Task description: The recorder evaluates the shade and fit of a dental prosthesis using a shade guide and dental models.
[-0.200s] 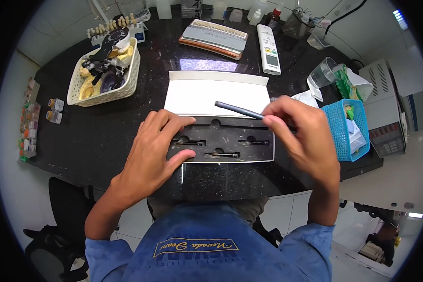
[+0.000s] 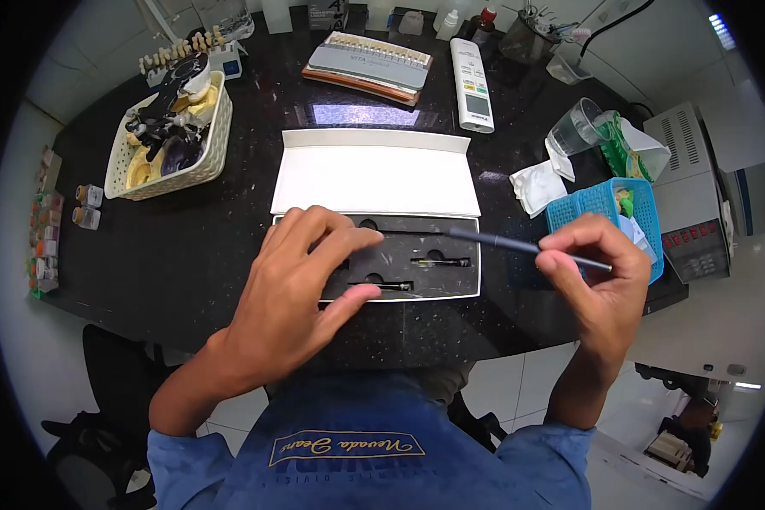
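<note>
My right hand (image 2: pixel 605 280) pinches a slim dark pen-like handle (image 2: pixel 512 242) between thumb and fingers. It is held slantwise above the right end of a box's black foam insert (image 2: pixel 450 283), its tip pointing left. Over the insert's left part spreads my left hand (image 2: pixel 293 285), thumb and fingers apart, holding nothing. Cutouts in the foam hold small black pieces that look like brush heads, one at the right (image 2: pixel 440 262) and one near the front (image 2: pixel 387 286). My left hand hides the insert's left end. The white lid (image 2: pixel 378 177) lies folded back behind.
Left stands a cream basket (image 2: pixel 174 181) of dental models. A shade guide (image 2: pixel 370 64) and white remote control (image 2: pixel 472 85) lie at the back. Right are a glass cup (image 2: pixel 574 127), white tissue (image 2: pixel 537 187) and blue basket (image 2: pixel 642 204). The black tabletop (image 2: pixel 433 336) ends near my body.
My right hand has moved right and slightly down with the handle, more of which now shows past the hand. My left hand has shifted slightly right over the insert. The view has shifted a little.
</note>
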